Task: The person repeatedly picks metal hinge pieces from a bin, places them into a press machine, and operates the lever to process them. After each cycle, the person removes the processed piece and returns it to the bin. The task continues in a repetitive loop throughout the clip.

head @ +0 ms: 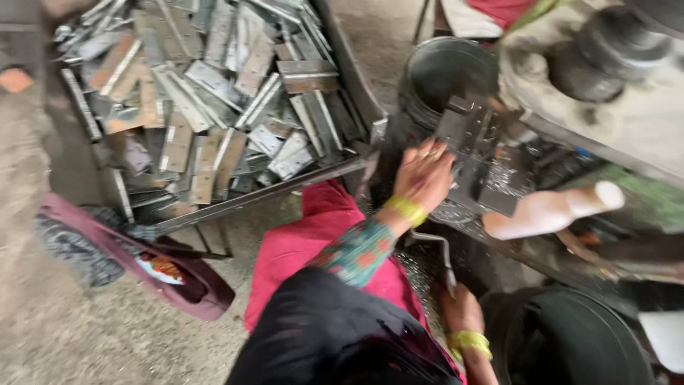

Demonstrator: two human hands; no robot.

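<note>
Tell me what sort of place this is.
Probably a small metalworking workshop. A tray is heaped with flat metal hinge plates, the left hand rests on a press-like machine's die block, and the right hand is at a metal lever beside dark buckets.

Soft, even daylight is seen; motion blur smears everything, worst left of the metal-plate heap (206, 107); shadows are faint.

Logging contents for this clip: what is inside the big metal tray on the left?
The tray holds a loose heap of flat metal hinge plates, grey and rust-toned, lying at all angles. The pile covers the tray floor, so anything underneath is hidden. The picture is blurred.
</note>
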